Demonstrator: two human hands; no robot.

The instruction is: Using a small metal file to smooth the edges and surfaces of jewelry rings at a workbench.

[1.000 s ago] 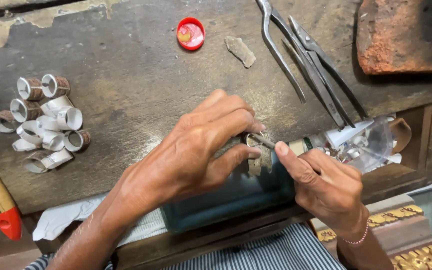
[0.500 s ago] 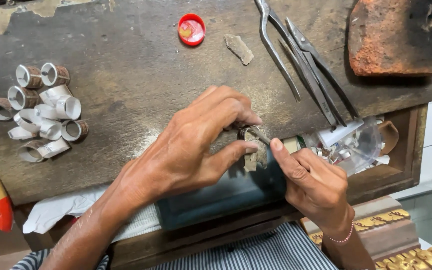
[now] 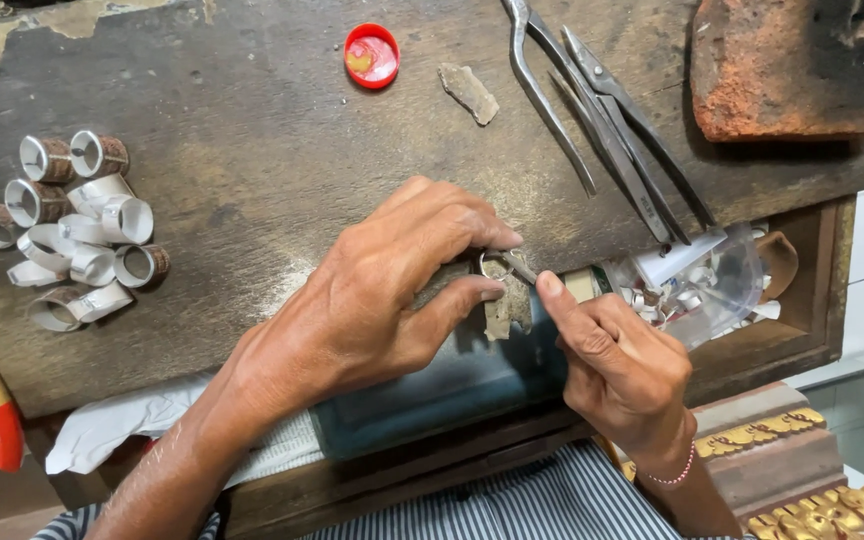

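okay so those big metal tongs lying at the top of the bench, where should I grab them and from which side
Probably grip the metal tongs by their long legs, just short of the free ends near the plastic bag. Come from above and from the person's near side: they lie flat on the workbench, legs spread toward the bench edge, joint toward the far edge. The right hand is closest; the left hand pinches a small ring.

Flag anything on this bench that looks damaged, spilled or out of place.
The wooden bench top is worn and scorched dark. A loose broken chip lies near the red cap. The brick at the top right is chipped. The clear bag lies open with bits showing. The rings sit in a loose heap.
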